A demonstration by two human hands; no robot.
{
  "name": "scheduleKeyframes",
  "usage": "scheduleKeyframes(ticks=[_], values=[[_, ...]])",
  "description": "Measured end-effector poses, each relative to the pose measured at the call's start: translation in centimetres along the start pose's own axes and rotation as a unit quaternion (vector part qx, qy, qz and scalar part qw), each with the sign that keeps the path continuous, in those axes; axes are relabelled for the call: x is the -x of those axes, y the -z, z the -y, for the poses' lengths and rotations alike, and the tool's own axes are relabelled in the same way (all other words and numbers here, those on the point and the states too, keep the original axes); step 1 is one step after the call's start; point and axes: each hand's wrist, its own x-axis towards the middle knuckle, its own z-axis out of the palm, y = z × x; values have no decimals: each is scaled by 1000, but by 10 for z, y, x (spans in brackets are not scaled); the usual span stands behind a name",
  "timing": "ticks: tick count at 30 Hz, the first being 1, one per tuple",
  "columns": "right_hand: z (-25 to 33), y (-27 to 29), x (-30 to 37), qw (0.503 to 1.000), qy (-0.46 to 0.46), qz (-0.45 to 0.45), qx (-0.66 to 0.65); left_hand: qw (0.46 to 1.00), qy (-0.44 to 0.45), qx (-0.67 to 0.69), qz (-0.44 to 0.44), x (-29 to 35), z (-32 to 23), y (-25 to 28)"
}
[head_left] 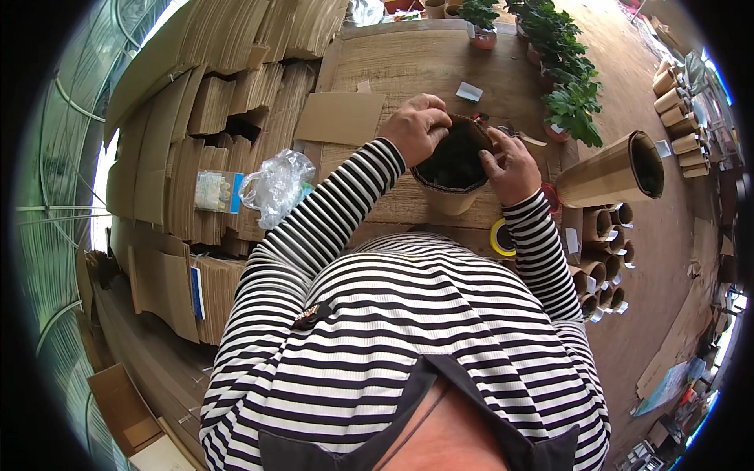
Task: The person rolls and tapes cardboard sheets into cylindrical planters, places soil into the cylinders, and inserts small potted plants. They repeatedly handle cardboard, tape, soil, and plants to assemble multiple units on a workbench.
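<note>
In the head view, an upright brown cardboard sleeve with a wide, many-sided mouth (448, 202) stands at the near part of the brown wooden table (408, 59), just in front of the person's striped top (408, 290). Dark green leaves (453, 161) show in shadow down inside it. The left hand (416, 129) grasps the sleeve's rim at its far left, thumb and bent fingers pinched together there. The right hand (512, 166) is at the rim's right side, its thumb and fingertips set apart along the edge; whether they close on the cardboard I cannot tell.

Beyond the hands lie a small white paper slip (469, 92) and, to its left, a flat tan cardboard sheet (338, 118). A yellow ring-shaped roll of tape (503, 237) sits just beside the right forearm. To the right is a tall tan cardboard sleeve (611, 171), its dark mouth facing outward, with a cluster of small brown cardboard tubes (605, 255) nearer the person. A row of leafy green potted plants (569, 106) runs along the table's right side. On the left, a crumpled clear plastic bag (283, 184) lies against tall stacks of flattened brown cardboard (228, 39).
</note>
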Motion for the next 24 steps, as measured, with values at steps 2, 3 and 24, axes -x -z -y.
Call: scheduleKeyframes(ticks=[2,3,24], values=[[9,2,0,1000,12,-22,10,998,25,-45,20,3,0,-5],[13,4,1,998,44,-42,28,995,54,-59,57,1,-2,-3],[26,-9,-20,961,143,82,223,975,103,-68,183,-6,11,-4]])
